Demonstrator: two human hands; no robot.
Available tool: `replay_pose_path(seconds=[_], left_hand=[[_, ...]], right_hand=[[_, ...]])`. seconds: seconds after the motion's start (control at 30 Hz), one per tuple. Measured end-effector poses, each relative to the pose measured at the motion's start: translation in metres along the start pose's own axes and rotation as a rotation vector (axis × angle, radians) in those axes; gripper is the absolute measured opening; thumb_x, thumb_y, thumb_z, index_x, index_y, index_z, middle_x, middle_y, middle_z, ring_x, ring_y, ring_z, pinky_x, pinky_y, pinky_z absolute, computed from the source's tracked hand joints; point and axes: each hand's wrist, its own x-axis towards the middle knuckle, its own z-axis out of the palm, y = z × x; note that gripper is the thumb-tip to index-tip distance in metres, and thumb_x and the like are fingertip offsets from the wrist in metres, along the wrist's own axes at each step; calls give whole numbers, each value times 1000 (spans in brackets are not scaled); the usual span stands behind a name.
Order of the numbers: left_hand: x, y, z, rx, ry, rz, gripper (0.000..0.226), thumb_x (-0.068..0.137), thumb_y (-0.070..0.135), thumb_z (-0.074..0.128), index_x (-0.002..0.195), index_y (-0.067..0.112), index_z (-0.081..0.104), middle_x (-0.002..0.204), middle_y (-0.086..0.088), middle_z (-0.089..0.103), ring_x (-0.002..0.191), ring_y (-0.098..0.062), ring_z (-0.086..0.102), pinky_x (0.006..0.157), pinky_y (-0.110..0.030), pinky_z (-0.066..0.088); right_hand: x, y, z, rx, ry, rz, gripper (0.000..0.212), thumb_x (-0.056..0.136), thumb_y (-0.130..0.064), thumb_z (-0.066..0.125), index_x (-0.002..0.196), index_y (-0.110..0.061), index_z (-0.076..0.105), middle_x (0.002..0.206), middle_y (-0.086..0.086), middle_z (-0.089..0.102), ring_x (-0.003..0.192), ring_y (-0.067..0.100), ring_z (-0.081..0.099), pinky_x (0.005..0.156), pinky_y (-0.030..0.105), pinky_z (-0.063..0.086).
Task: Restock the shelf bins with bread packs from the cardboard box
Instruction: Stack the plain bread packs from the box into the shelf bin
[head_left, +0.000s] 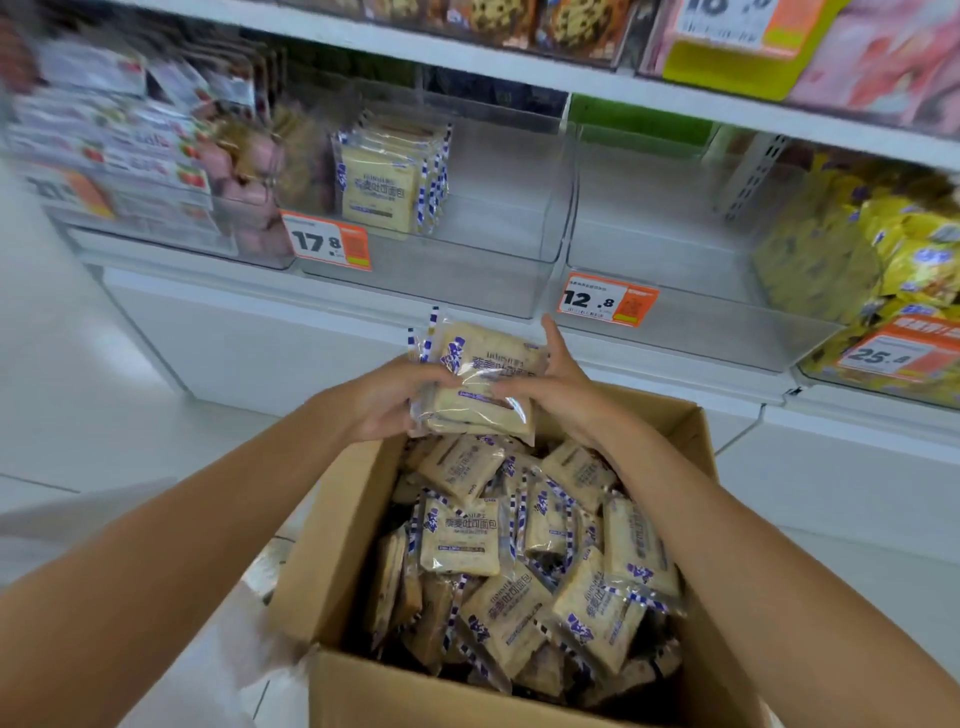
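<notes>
- Right now, in the head view, both hands are holding one small stack (483, 384) of bread packs just above the far end of the box (332, 525), between the box and the shelf.
- The left hand (395, 400) is curling its fingers round the stack's left edge. The right hand (556, 395) is clamping the right edge, with one finger sticking up past the far corner.
- Gripping from both sides is probably keeping the slippery wrappers squared, so that they go in as one block.
- The box is standing open under the forearms, near the viewer, and is holding a loose heap (467, 540) of the same packs lying at all angles. Plenty is waiting to be moved.
- On the shelf beyond, the left bin (493, 208), marked by the 17.8 tag (330, 241), is carrying a short row (384, 182) of matching packs. They are standing on edge with faces forward, and the row is taking up only the bin's left side.
- Since the print matches, that bin is likely where the stack is heading.
- The right bin (675, 234) is sitting just beside it, behind the 12.8 tag (608, 300).
- Yellow packs (883, 249) are filling the bin at far right, and blurred goods are crowding the far left.
- By my judgement the restocking is sitting at an early stage. The next move is calling for a lift forward over the left bin's front wall.
</notes>
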Motion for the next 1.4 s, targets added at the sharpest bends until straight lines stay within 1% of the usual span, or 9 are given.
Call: replay_pose_path(seconds=[0.13, 0.27, 0.33, 0.5, 0.6, 0.67, 0.83, 1.1, 1.4], left_hand=[[-14, 51, -37, 188, 99, 110, 53, 61, 20, 78, 109, 7, 61, 111, -22, 57, 95, -35, 50, 81, -49, 39], [-22, 113, -74, 410, 350, 239, 88, 49, 44, 89, 116, -4, 60, 104, -18, 61, 90, -25, 54, 76, -37, 40], [-24, 139, -90, 521, 501, 394, 70, 66, 50, 85, 117, 8, 61, 100, -2, 63, 86, -17, 58, 71, -25, 44], [6, 161, -150, 669, 939, 661, 27, 84, 35, 74, 103, 24, 57, 92, 3, 60, 91, -18, 57, 82, -37, 52], [28, 157, -174, 691, 1018, 734, 22, 87, 20, 72, 104, 20, 58, 86, 5, 54, 81, -14, 55, 68, -22, 45], [38, 151, -183, 676, 1035, 777, 17, 88, 13, 70, 100, 17, 59, 84, 0, 57, 76, -11, 54, 64, -13, 41], [51, 137, -198, 597, 1020, 821, 9, 87, 12, 68, 95, 15, 67, 90, -3, 68, 68, -1, 57, 69, -18, 50], [51, 134, -195, 515, 1037, 858, 10, 88, 16, 70, 94, 24, 66, 89, 3, 67, 76, 1, 59, 69, -9, 44], [43, 136, -183, 516, 1102, 783, 7, 88, 17, 68, 92, 19, 63, 86, 3, 64, 77, -8, 58, 67, -13, 44]], right_hand=[[19, -55, 25, 153, -62, -57, 102, 78, 3, 73, 151, -37, 14, 124, 15, 56, 84, 13, 65, 61, 20, 50], [49, -113, 44, 145, 64, -119, 84, 76, 2, 76, 141, -29, 31, 99, 6, 58, 47, 3, 57, 50, 23, 46], [72, -138, 50, 147, 139, -164, 80, 74, 0, 78, 137, -26, 35, 98, 5, 57, 45, 3, 55, 48, 24, 43], [142, -180, 62, 190, 233, -273, 74, 73, 8, 76, 130, -22, 40, 99, 1, 58, 63, 12, 59, 42, 17, 45], [187, -178, 74, 23, 314, -420, 71, 69, 3, 82, 127, -17, 46, 98, -6, 58, 81, 18, 63, 71, 29, 57], [213, -164, 80, -269, 320, -498, 72, 65, -8, 86, 126, -18, 49, 110, 2, 59, 99, 25, 61, 92, 41, 53], [238, -139, 71, -1202, 429, -611, 79, 66, -46, 82, 132, -19, 48, 149, 8, 25, 140, 27, 21, 109, 36, 14], [251, -143, 98, -1344, 235, -571, 89, 84, -55, 63, 153, -25, 14, 160, 6, 6, 147, 25, 5, 114, 49, 11], [230, -154, 94, -1267, 186, -454, 96, 77, -70, 61, 153, -36, 12, 162, 8, 1, 149, 27, -6, 114, 56, -8]])
